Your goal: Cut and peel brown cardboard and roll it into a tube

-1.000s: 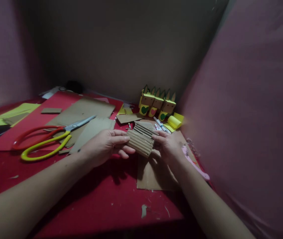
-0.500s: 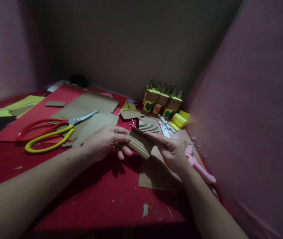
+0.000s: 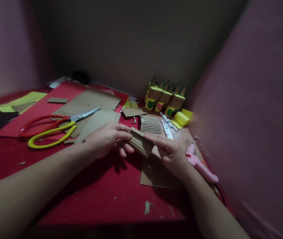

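Note:
A small folded piece of corrugated cardboard (image 3: 141,145) is held between both hands above the red table. My left hand (image 3: 112,139) pinches its left end, with the lower fingers curled below. On the other side, my right hand (image 3: 170,151) grips the right end, its fingers lying along the upper edge. The thumb side of the right hand is partly hidden. Under the right hand lies a flat cardboard sheet (image 3: 153,176). Just beyond the held piece is a strip of ridged cardboard (image 3: 150,124).
Scissors (image 3: 74,124) with red and yellow handles lie left on cardboard and red paper (image 3: 9,127). A pink glue gun (image 3: 201,166) rests at right. Several markers (image 3: 166,127), a yellow paper roll (image 3: 181,118) and cardboard figures (image 3: 166,98) stand near the back wall.
The folded cardboard has tilted, so its upper flap now sits lower over the inside. My right fingers have slid slightly left along its edge. The view has shifted a little.

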`<state>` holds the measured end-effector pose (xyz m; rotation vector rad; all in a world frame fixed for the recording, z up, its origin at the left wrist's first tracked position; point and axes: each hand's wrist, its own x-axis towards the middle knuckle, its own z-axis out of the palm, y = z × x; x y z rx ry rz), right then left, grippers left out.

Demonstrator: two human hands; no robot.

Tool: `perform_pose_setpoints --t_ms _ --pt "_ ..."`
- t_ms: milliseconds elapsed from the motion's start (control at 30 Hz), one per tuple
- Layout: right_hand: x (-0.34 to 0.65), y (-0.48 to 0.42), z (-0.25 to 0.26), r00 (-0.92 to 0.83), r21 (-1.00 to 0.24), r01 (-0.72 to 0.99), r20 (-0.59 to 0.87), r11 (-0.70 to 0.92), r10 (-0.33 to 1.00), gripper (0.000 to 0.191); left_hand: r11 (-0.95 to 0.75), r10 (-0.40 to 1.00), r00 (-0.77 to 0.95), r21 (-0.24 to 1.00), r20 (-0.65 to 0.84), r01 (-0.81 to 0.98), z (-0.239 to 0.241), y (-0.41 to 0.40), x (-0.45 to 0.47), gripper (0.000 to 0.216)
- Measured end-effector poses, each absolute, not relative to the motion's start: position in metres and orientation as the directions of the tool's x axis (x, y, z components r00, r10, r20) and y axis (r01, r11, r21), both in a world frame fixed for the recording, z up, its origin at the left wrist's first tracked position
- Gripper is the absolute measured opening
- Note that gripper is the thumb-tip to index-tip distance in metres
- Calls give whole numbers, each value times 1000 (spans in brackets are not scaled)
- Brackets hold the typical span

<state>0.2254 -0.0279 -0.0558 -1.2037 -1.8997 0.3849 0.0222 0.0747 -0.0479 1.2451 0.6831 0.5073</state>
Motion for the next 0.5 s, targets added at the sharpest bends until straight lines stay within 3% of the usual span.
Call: perform_pose_setpoints --t_ms 233,500 --pt "226 -26 -57 -210 -587 624 511 516 834 62 254 690 697 967 -195 20 -47 75 23 13" --pt "225 -25 -59 -218 -574 622 527 533 822 62 200 696 696 979 -177 49 -47 73 23 31"
